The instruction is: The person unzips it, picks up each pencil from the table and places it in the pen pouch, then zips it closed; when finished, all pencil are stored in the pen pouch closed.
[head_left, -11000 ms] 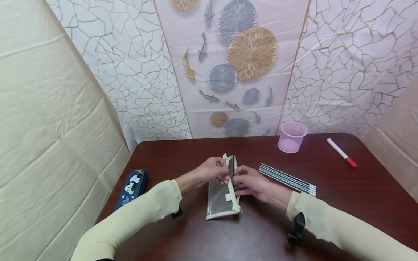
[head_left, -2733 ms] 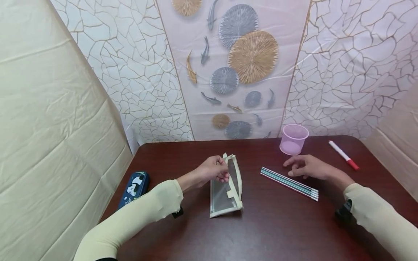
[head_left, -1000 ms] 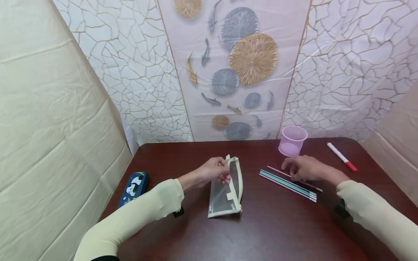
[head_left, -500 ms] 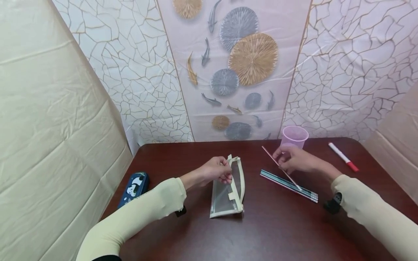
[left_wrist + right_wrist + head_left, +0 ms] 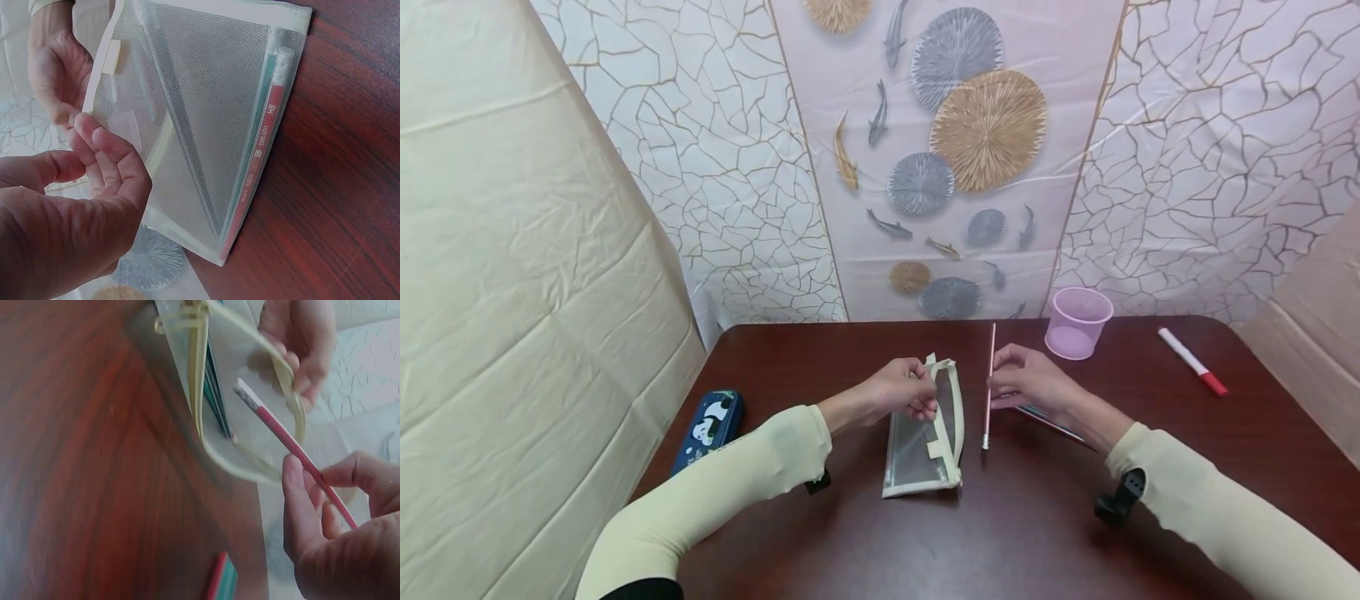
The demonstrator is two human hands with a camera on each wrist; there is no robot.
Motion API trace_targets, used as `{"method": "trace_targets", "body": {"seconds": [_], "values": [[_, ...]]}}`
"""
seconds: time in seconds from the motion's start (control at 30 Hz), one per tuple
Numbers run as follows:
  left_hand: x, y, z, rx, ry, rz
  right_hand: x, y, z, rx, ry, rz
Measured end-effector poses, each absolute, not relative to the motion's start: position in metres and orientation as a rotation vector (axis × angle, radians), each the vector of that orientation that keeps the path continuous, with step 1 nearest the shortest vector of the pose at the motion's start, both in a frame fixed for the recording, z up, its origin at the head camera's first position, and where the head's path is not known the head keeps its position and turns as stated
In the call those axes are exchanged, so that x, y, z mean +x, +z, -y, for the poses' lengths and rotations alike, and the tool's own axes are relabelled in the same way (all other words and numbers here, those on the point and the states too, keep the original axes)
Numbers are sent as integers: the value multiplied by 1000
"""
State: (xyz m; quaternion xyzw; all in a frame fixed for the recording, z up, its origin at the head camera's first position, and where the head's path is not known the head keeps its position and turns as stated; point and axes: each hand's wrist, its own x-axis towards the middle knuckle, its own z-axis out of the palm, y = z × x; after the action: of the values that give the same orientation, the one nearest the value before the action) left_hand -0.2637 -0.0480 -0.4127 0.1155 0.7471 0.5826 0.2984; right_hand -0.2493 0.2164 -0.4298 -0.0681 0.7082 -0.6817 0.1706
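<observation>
My left hand (image 5: 901,389) pinches one edge of the mouth of a see-through mesh pencil pouch (image 5: 913,462) with cream trim, holding it upright and gaping on the table. Through the mesh in the left wrist view show a red pencil (image 5: 255,165) and green and dark pencils. My right hand (image 5: 1028,382) holds another red pencil (image 5: 988,421) between thumb and fingers, just right of the pouch. Its white eraser end (image 5: 245,392) points toward the pouch opening in the right wrist view. Behind the right hand lie more pencils (image 5: 1054,425), partly hidden by it.
A dark blue panda pencil case (image 5: 709,429) lies at the table's left edge. Toward the back right stand a pink translucent cup (image 5: 1078,325) and, farther right, a white marker (image 5: 1191,361) with a red cap. A patterned cloth hangs behind the brown table (image 5: 880,550).
My right hand has picked the red pencil from the group on the right, carried it left to beside the pouch and turned it lengthwise. The left hand has stayed at the pouch's edge.
</observation>
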Motion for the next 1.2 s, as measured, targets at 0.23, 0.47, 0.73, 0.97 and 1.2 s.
{"method": "trace_targets", "body": {"seconds": [0.23,0.47,0.73,0.97,1.2], "values": [[-265,-415,47,301,1534,-2002,-244,-436,-189,-151,-2019,-1925],[-262,-412,46,291,1535,-2015,-241,-444,-170,-53,-1994,-1845],[-262,-414,44,260,1559,-2024,-235,-448,-162,-44,-1939,-1875],[-261,-416,42,255,1556,-2050,-232,-447,-160,-71,-1901,-1878],[-260,-418,41,259,1557,-2042,-234,-446,-158,-72,-1855,-1877]]}}
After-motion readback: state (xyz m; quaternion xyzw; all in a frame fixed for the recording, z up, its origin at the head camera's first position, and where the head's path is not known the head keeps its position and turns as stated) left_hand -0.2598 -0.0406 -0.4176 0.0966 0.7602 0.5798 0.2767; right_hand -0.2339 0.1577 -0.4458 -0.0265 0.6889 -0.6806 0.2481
